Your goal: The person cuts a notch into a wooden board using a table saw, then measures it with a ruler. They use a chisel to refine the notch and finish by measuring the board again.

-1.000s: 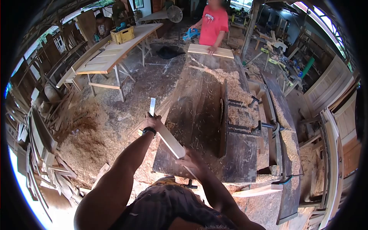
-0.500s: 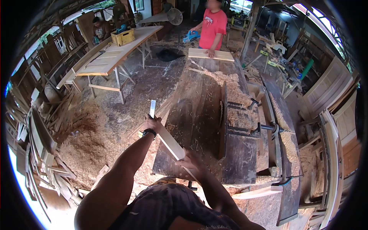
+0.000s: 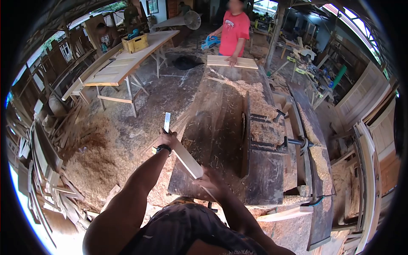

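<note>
Head view: left hand [image 3: 168, 139] clenched around a long pale wooden slat [image 3: 183, 156] near its far end; right hand [image 3: 211, 178], blurred, grasps the near end. The slat is held angled over the near-left edge of the dark, sawdust-strewn saw bench [image 3: 221, 123]. A red-shirted person [image 3: 236, 27] stands at the far end.

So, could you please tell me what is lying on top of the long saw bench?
Sawdust is heaped along its right side and a pale board lies at the far end under another person's hand. The bench surface beneath the sawdust is hidden.
</note>
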A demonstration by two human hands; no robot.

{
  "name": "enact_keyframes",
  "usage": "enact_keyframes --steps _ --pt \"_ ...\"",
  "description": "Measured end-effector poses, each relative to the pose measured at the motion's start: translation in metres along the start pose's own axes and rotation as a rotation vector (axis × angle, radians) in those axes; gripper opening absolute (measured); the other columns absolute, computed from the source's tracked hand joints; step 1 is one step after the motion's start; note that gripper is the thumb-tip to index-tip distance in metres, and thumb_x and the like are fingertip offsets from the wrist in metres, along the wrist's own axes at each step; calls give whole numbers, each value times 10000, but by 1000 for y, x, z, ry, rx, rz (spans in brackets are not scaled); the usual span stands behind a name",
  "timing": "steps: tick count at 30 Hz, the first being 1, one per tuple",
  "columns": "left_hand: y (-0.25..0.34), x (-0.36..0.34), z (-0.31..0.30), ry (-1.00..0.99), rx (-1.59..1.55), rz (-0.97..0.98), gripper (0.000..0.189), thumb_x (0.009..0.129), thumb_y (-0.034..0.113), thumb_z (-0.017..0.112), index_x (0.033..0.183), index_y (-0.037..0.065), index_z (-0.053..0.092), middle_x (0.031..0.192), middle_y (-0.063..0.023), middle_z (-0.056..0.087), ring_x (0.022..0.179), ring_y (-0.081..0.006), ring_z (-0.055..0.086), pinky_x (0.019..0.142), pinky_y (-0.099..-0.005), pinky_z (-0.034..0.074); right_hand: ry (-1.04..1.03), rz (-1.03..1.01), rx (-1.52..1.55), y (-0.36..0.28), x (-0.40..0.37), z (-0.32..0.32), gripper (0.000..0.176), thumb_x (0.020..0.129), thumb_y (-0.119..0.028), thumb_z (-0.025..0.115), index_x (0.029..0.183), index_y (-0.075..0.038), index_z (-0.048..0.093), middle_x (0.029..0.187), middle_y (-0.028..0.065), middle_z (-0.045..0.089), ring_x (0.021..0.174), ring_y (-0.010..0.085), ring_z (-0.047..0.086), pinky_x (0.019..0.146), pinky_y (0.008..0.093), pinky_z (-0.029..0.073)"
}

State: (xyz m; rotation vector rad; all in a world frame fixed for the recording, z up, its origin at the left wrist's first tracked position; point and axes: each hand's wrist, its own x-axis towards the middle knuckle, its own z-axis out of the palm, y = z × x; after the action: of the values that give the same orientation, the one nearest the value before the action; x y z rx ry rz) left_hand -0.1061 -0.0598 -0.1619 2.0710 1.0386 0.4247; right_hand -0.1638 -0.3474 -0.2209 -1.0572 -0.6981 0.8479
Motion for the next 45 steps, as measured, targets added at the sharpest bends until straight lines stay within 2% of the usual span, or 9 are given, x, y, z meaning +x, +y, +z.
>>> enact_keyframes --steps 4,6,12,33,36,38,42,44,45 --pt "6 -6 -5 13 5 -20 465 760 323 757 1073 52 546 1036 -230 676 1002 -425 663 882 -510 523 -8 -12 2 -1 -2 1 583 907 78 633 1445 8 418 1413 133 513 1321 205 490 1084 380 401" --pt "2 -2 -2 1 100 -1 584 792 375 749 1225 64 510 1147 -238 680 1081 -431 654 935 -511 514 -9 -23 4 -4 -3 1 578 912 75 627 1447 6 419 1418 132 510 1328 206 486 1089 382 397" --pt "-1 0 1 17 10 -8 471 768 319 745 1083 33 543 1121 -231 626 1080 -421 627 936 -498 503 -22 -67 11 -8 -8 3 559 924 63 617 1446 1 427 1416 126 509 1330 207 483 1094 384 392" --pt "-3 1 4 38 52 21 479 783 351 718 1104 46 537 1094 -237 668 1027 -427 655 895 -518 515 28 -1 38 18 5 -7 452 918 -25 690 1341 25 536 1155 91 625 1054 171 606 922 327 486" --pt "-7 7 7 17 53 -7 479 780 354 725 1098 47 540 1101 -228 664 1036 -422 654 895 -516 516 210 136 365 13 3 -3 421 923 -30 680 1322 3 551 1151 53 616 1032 121 589 912 303 487" --pt "-1 3 4 8 60 -9 475 779 353 728 1092 47 544 1109 -225 662 1042 -419 652 897 -515 516 89 154 236 69 20 -31 700 825 -129 814 1410 -22 446 1320 107 587 1214 168 543 1045 348 426" --pt "-4 2 5 31 38 22 473 773 347 732 1090 45 553 1123 -223 656 1052 -419 648 909 -512 513 43 13 -134 32 13 -17 763 796 -125 838 1427 -19 423 1306 104 592 1205 177 554 1032 334 426" --pt "-7 4 6 30 39 10 475 771 344 734 1093 44 556 1122 -224 654 1052 -419 647 913 -512 511 187 383 -322 -16 11 1 771 796 -135 841 1427 -15 415 1328 102 587 1188 180 557 1027 333 428" --pt "-7 6 6 28 38 -1 478 768 342 736 1096 44 559 1121 -224 653 1052 -420 646 916 -512 510 188 382 -323 13 15 -12 771 796 -135 841 1427 -15 415 1328 102 587 1188 180 557 1027 333 428"
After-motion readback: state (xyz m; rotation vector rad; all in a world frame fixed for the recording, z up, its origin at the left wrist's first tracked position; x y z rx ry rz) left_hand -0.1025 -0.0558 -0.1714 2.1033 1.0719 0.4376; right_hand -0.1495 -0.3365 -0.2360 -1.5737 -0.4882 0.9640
